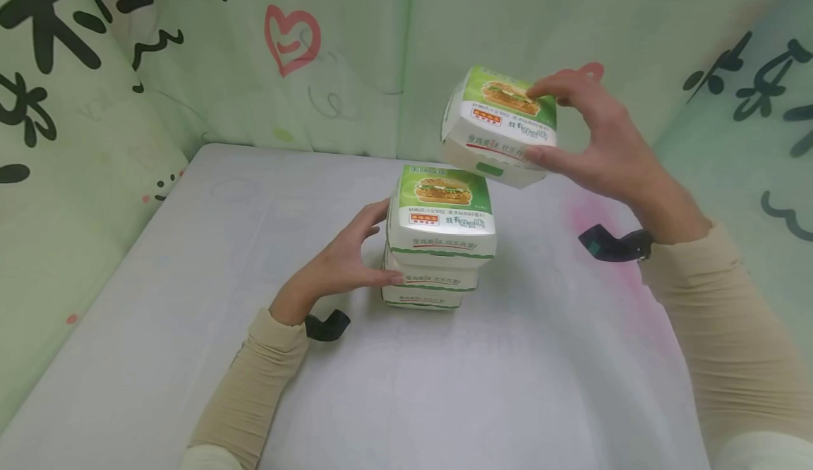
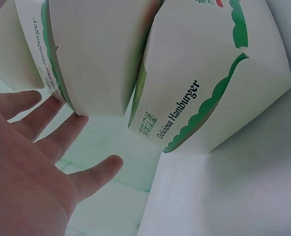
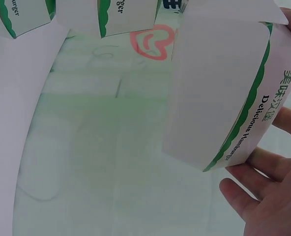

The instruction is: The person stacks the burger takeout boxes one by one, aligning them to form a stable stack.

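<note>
Three white and green burger boxes stand stacked near the middle of the table. The top box [image 1: 441, 216] sits a little askew over the middle box [image 1: 444, 279] and the bottom box [image 1: 422, 299]. My left hand [image 1: 336, 258] holds the stack's left side. Its thumb lies on the front of the middle box; in the left wrist view its fingers [image 2: 62, 137] reach along the back, touching a lid's edge. My right hand [image 1: 610, 138] grips another burger box [image 1: 498, 128], tilted in the air above and right of the stack. Thumb and fingers span its right end.
The table [image 1: 540, 385] has a pale cloth over it. Behind hangs a light green curtain [image 1: 356, 53] with a red heart and black writing. Black wrist straps [image 1: 329, 325] show at both sleeves.
</note>
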Tool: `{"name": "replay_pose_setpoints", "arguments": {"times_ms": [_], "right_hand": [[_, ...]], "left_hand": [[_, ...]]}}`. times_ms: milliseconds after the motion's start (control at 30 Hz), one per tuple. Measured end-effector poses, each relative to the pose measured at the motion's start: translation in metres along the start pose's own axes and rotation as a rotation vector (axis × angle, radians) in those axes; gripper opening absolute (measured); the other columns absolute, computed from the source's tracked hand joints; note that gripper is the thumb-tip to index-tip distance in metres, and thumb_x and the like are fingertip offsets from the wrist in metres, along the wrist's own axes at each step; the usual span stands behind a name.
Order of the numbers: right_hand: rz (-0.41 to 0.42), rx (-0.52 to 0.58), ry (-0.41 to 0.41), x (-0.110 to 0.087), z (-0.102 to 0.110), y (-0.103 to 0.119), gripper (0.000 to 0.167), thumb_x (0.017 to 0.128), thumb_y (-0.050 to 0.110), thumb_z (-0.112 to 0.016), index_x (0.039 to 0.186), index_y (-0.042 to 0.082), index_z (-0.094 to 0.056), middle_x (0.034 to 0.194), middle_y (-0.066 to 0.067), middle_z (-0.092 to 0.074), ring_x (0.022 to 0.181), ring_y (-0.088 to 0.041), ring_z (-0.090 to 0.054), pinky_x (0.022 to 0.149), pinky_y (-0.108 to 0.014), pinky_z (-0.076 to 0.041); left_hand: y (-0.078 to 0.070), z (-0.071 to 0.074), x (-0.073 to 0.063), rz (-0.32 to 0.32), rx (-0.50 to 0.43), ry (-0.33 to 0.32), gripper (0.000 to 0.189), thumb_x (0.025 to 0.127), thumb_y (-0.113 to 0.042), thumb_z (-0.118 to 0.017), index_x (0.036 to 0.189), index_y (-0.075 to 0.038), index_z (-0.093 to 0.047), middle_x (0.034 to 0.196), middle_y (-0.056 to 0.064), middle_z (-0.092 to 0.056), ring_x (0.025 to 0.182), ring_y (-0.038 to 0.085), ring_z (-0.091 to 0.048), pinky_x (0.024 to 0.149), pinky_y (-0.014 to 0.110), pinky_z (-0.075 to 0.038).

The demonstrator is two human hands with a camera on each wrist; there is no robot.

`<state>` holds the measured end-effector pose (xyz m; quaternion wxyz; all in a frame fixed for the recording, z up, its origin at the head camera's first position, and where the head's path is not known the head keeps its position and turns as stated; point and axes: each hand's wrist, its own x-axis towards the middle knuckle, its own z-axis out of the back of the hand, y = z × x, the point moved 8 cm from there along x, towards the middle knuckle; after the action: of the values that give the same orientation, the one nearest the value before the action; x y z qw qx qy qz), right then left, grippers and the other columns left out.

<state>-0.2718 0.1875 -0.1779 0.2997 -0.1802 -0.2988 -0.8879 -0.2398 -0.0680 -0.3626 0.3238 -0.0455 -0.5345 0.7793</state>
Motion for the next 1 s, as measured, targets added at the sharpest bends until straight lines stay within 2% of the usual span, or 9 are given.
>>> {"name": "replay_pose_setpoints", "arguments": {"times_ms": [267, 367, 500, 567, 767, 1000], "right_hand": [[0.055, 0.013, 0.014, -0.001, -0.001, 0.017, 0.07, 0.072, 0.007, -0.082, 0.136, 0.015, -0.057, 0.14, -0.001, -0.055, 0.123, -0.005, -0.045, 0.105, -0.019, -0.032], [0.069, 0.015, 0.025, -0.001, -0.002, 0.024, 0.07, 0.072, 0.008, -0.082, 0.137, 0.016, -0.057, 0.142, 0.0, -0.054, 0.125, -0.006, -0.044, 0.108, -0.026, -0.033], [0.088, 0.035, 0.04, -0.002, -0.003, 0.031, 0.071, 0.071, 0.009, -0.082, 0.137, 0.015, -0.057, 0.144, -0.002, -0.053, 0.129, -0.008, -0.043, 0.112, -0.044, -0.033], [0.098, 0.046, 0.048, -0.002, -0.004, 0.035, 0.072, 0.07, 0.008, -0.082, 0.137, 0.014, -0.057, 0.144, -0.003, -0.053, 0.131, -0.008, -0.042, 0.113, -0.048, -0.032], [0.138, 0.072, 0.059, -0.002, -0.007, 0.044, 0.073, 0.068, 0.005, -0.083, 0.136, 0.012, -0.057, 0.142, -0.005, -0.054, 0.134, -0.014, -0.043, 0.117, -0.042, -0.028], [0.149, 0.087, 0.083, -0.003, -0.011, 0.051, 0.074, 0.068, 0.006, -0.084, 0.136, 0.013, -0.057, 0.143, -0.004, -0.053, 0.134, -0.019, -0.044, 0.113, -0.034, -0.032]], "left_hand": [[0.001, 0.0, 0.0, -0.003, -0.003, -0.002, 0.103, 0.075, -0.024, -0.087, 0.156, -0.029, -0.023, 0.157, -0.007, -0.031, 0.147, 0.012, -0.027, 0.119, 0.049, -0.029], [0.0, 0.0, 0.0, 0.001, -0.001, -0.001, 0.104, 0.075, -0.023, -0.087, 0.156, -0.029, -0.023, 0.157, -0.007, -0.03, 0.147, 0.012, -0.027, 0.12, 0.049, -0.029], [0.0, 0.0, 0.0, 0.015, -0.006, 0.002, 0.106, 0.074, -0.019, -0.088, 0.157, -0.027, -0.022, 0.158, -0.005, -0.029, 0.148, 0.013, -0.026, 0.12, 0.047, -0.028], [0.001, 0.0, 0.0, 0.018, -0.013, 0.003, 0.108, 0.073, -0.017, -0.088, 0.157, -0.026, -0.021, 0.159, -0.004, -0.028, 0.149, 0.014, -0.025, 0.121, 0.047, -0.027], [0.002, 0.0, 0.0, 0.019, -0.002, 0.003, 0.107, 0.074, -0.019, -0.087, 0.157, -0.027, -0.02, 0.159, -0.005, -0.028, 0.149, 0.013, -0.025, 0.121, 0.047, -0.027], [0.001, 0.0, 0.001, 0.006, 0.009, -0.007, 0.103, 0.077, -0.025, -0.086, 0.156, -0.032, -0.021, 0.157, -0.008, -0.029, 0.148, 0.011, -0.026, 0.12, 0.049, -0.028]]}}
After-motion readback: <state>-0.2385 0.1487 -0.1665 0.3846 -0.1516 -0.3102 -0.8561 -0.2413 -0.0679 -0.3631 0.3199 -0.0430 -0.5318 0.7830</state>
